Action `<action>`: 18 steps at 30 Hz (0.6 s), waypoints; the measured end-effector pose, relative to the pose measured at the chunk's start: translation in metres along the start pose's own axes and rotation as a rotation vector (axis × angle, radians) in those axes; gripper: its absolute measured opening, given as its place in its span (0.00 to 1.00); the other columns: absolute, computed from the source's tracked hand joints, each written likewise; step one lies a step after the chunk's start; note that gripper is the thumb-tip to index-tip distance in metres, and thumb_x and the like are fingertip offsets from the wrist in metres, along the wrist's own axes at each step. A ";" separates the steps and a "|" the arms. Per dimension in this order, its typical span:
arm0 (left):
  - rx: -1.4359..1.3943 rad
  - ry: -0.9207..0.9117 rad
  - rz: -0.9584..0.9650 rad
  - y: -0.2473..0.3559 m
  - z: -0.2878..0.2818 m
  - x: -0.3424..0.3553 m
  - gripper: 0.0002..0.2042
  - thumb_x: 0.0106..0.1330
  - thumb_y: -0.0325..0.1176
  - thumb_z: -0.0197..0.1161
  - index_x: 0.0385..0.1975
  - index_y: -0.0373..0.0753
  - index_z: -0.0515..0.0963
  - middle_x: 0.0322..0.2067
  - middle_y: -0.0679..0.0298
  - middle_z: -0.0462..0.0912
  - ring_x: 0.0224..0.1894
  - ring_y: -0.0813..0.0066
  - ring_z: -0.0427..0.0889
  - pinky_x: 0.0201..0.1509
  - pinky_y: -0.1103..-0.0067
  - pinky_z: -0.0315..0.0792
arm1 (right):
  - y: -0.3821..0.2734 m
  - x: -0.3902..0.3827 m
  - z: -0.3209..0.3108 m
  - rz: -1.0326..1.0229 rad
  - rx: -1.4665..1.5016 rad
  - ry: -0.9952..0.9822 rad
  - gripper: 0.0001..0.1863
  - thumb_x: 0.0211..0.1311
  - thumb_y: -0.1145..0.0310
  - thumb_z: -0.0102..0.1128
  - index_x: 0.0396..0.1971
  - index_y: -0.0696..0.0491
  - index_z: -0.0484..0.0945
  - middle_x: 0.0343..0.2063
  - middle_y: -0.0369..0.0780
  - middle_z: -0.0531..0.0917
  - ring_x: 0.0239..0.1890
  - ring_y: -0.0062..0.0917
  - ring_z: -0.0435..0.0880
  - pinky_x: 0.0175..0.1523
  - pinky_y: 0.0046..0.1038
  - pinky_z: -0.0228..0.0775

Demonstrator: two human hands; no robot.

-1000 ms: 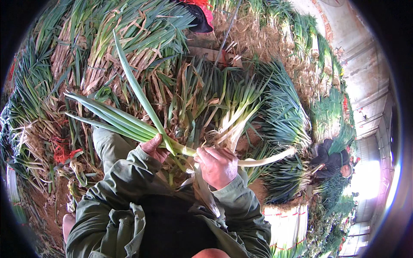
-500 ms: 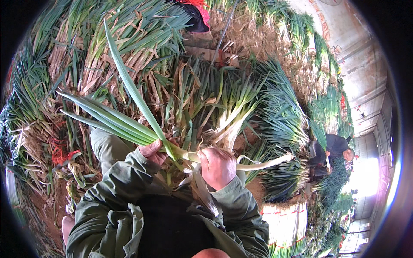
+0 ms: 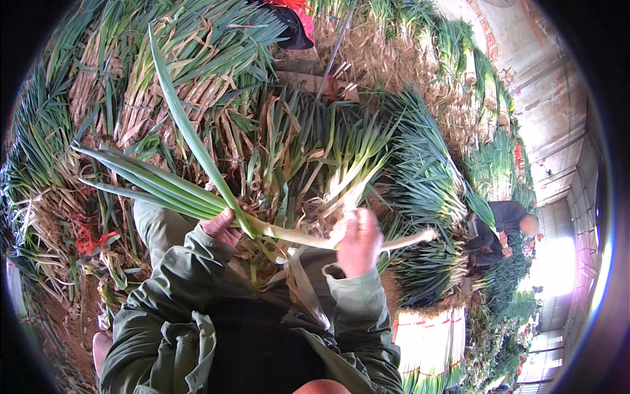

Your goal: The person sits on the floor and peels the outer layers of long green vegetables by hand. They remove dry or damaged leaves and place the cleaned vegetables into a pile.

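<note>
A long green onion (image 3: pixel 292 236) crosses in front of me, its green leaves fanned to the upper left and its white root end to the right. My left hand (image 3: pixel 220 228) is closed round it where the leaves meet the pale stalk. My right hand (image 3: pixel 357 240), smeared by motion, is curled over the white part of the stalk; exactly what its fingers grip is unclear. Pale peeled sheath (image 3: pixel 305 289) hangs below the stalk toward my lap. Loose onions with white stems (image 3: pixel 348 180) lie just beyond my hands.
Heaped green onions (image 3: pixel 190 59) surround me. A red-tied bundle of white stems (image 3: pixel 426 348) stands at lower right. A co-worker (image 3: pixel 499 223) in dark clothes holds onions at the right. Red netting (image 3: pixel 92 236) lies at left, dark cloth (image 3: pixel 292 29) at top.
My right hand has moved up and right along the stalk. The co-worker has shifted, raising a green onion bunch into view. The camera view has shifted slightly.
</note>
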State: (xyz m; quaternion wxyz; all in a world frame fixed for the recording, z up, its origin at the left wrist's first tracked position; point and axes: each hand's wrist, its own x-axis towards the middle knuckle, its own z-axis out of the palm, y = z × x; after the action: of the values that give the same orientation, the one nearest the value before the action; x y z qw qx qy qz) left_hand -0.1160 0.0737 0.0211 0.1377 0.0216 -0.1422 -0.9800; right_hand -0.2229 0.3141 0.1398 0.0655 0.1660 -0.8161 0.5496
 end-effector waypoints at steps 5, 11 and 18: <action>-0.015 0.137 0.020 0.024 -0.029 0.006 0.13 0.66 0.33 0.69 0.45 0.33 0.78 0.39 0.54 0.84 0.46 0.57 0.85 0.58 0.60 0.80 | 0.002 0.028 -0.077 0.127 0.519 0.278 0.09 0.75 0.67 0.50 0.32 0.53 0.71 0.16 0.32 0.70 0.15 0.14 0.67 0.18 0.23 0.66; -0.049 0.183 0.145 0.067 -0.057 0.004 0.13 0.68 0.35 0.66 0.45 0.34 0.78 0.38 0.55 0.84 0.45 0.58 0.85 0.54 0.62 0.83 | 0.012 0.084 -0.225 -0.058 0.288 0.661 0.07 0.72 0.67 0.53 0.37 0.55 0.72 0.19 0.32 0.71 0.15 0.14 0.68 0.16 0.21 0.64; 0.046 -0.247 0.065 0.051 -0.044 0.003 0.16 0.64 0.27 0.69 0.51 0.35 0.76 0.48 0.56 0.82 0.56 0.56 0.82 0.58 0.61 0.83 | 0.066 0.172 -0.421 -0.406 -0.700 0.632 0.12 0.67 0.68 0.54 0.44 0.61 0.75 0.29 0.39 0.78 0.25 0.19 0.77 0.26 0.21 0.72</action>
State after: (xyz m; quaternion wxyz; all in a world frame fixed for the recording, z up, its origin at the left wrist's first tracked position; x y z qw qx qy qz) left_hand -0.1016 0.0142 -0.0069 0.1503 -0.1007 -0.1812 -0.9667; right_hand -0.4388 0.6892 0.2946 0.4660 0.1151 -0.8430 0.2430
